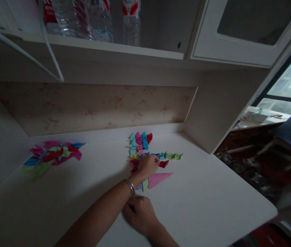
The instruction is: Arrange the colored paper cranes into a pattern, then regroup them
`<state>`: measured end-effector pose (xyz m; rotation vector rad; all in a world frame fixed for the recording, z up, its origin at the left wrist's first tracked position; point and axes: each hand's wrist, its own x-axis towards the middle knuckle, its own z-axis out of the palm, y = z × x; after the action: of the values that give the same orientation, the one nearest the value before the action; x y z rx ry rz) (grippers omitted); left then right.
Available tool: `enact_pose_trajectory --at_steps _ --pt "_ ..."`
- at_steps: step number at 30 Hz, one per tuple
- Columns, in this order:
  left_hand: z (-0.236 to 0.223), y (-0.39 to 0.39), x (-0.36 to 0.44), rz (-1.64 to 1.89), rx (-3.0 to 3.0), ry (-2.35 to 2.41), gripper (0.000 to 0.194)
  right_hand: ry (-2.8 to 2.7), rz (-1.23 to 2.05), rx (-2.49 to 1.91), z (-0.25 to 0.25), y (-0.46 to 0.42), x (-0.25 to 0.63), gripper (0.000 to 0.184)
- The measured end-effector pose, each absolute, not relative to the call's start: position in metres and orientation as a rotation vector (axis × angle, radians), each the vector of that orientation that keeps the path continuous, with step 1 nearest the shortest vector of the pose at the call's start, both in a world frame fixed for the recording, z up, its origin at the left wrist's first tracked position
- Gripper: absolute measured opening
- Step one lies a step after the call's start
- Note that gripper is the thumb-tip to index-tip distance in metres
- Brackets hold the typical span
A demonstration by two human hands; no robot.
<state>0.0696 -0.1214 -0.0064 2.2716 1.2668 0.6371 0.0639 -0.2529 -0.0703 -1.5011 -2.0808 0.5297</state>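
My left hand (147, 165), with a metal bracelet at the wrist, reaches forward onto a cluster of small folded paper pieces (140, 142) in blue, pink, red and green. Its fingers are curled down, pinching one of the pieces at the row's middle. A row of green folded pieces (174, 156) runs to the right of it, and a red piece (164, 164) lies beside the fingers. A pink paper triangle (159, 178) and green and blue scraps lie just under the wrist. My right hand (140, 214) rests on the white desk (212, 199) nearer to me, fingers curled, partly tucked under the left forearm.
A second heap of colourful folded papers (54, 154) lies at the desk's far left. A shelf above holds water bottles (131, 20). A white cupboard side (212, 113) walls the right. Beyond the desk's right edge stand a chair and cluttered floor.
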Motion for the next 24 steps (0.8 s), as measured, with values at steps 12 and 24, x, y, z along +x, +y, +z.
enact_pose_trajectory --at_steps 12,24 --pt "-0.013 -0.114 0.099 0.507 2.299 1.472 0.025 -2.093 0.561 -1.558 -0.082 -0.249 0.066 0.017" --pt "-0.013 -0.116 0.091 0.46 2.379 1.454 0.028 -2.065 0.591 -1.556 -0.083 -0.25 0.065 0.019"
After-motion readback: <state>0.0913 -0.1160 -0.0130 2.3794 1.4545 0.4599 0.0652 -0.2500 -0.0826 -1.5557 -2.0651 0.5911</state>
